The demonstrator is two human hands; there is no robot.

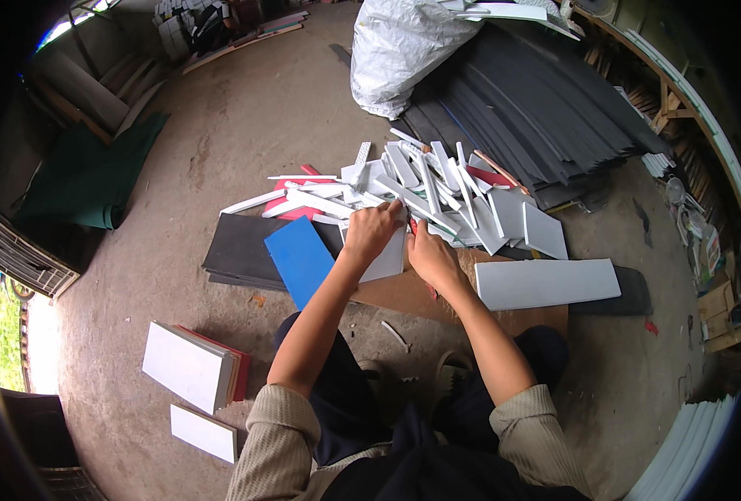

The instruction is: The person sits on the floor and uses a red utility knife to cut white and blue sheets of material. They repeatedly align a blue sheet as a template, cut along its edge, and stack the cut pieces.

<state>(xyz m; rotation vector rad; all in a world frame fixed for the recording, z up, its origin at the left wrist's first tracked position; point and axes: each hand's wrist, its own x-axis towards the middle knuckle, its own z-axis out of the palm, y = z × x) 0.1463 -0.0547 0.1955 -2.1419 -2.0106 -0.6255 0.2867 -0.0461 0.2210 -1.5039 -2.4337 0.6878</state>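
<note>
My left hand [374, 230] is closed at the front edge of the heap, fingers curled on a white foam board piece [385, 260] that shows below it. Right beside it, my right hand [431, 252] is closed round a slim red-handled tool [413, 225] with a dark tip; its exact kind is too small to tell. The two hands nearly touch. Beyond them lies a loose heap of white foam strips and offcuts [424, 179]. A blue board [300, 257] leans over dark foam sheets [241, 249] to the left of my left hand.
A long white board [547, 284] rests on a brown board [516, 321] at right. Stacked white and red boards [188, 367] stand at lower left, near a smaller white block [203, 432]. Behind the heap are a white sack [404, 50] and piled dark sheets [537, 108].
</note>
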